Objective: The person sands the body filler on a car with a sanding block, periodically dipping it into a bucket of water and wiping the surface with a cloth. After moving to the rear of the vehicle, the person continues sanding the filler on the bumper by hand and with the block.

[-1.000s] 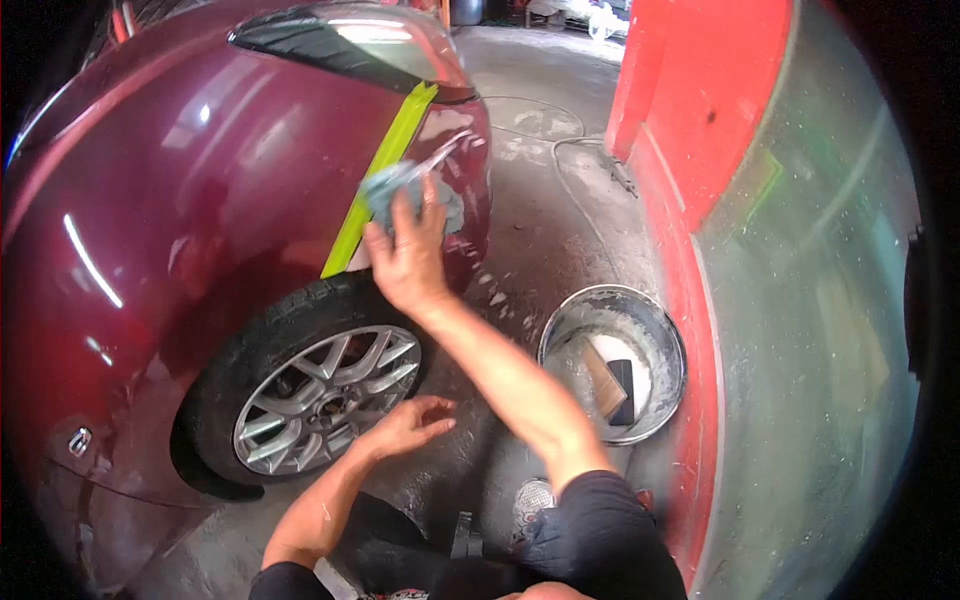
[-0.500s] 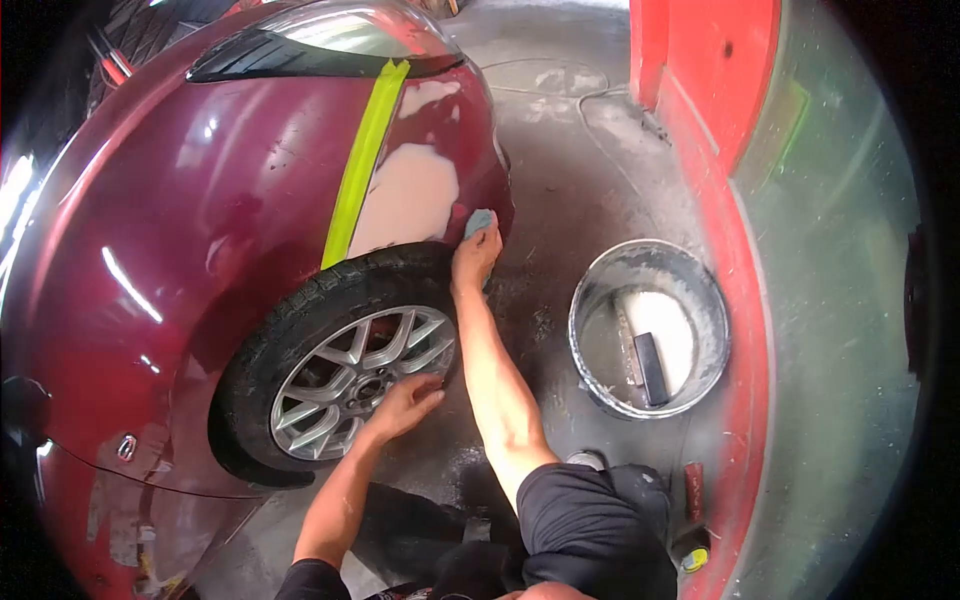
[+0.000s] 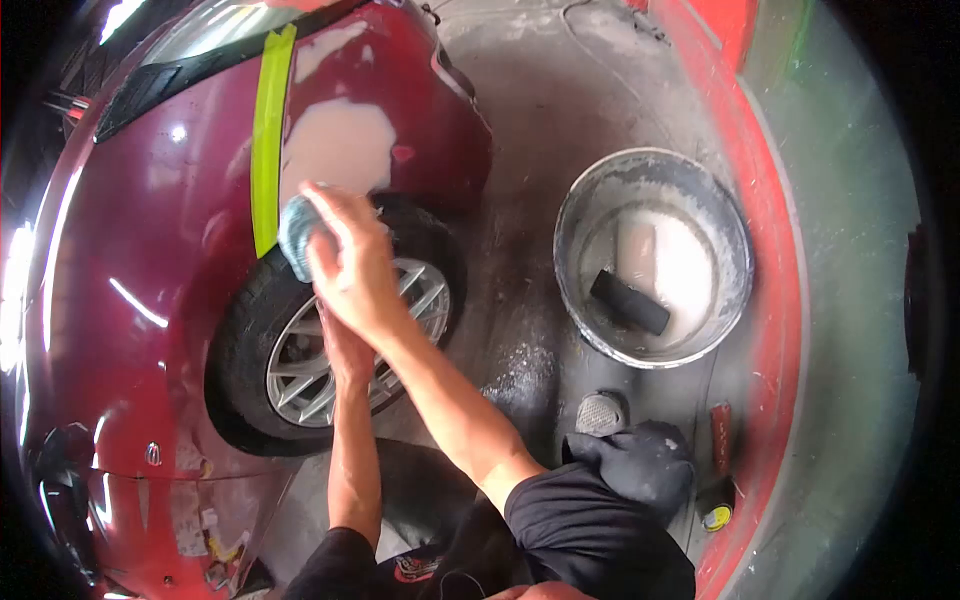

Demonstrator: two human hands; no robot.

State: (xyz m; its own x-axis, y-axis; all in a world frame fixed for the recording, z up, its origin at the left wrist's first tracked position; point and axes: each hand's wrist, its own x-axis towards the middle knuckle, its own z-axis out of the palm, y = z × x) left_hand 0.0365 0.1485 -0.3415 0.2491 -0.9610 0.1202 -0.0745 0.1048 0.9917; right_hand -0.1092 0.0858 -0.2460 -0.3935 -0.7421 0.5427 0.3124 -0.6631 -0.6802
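Observation:
My right hand (image 3: 350, 262) is closed on a blue-grey cloth (image 3: 297, 238), held in front of the tire (image 3: 245, 335) near the lower end of the yellow-green tape (image 3: 268, 140). Behind and partly under it is my left hand (image 3: 345, 345), in front of the silver wheel (image 3: 290, 385); its fingers are mostly hidden by my right hand. A pale filler patch (image 3: 345, 140) lies on the maroon car panel (image 3: 210, 190), just above my right hand.
A round bucket (image 3: 568, 250) with cloudy water stands on the floor at the right, with a black block (image 3: 630, 302) inside. Beyond it runs a red edge (image 3: 785, 330). A red tube (image 3: 721, 440) and a yellow-ended roll (image 3: 716, 517) lie near my shoe (image 3: 600, 412).
My right hand has moved left with the cloth, from the panel's rear edge to the tape's lower end. My left hand has moved up and left beside it. The view has shifted.

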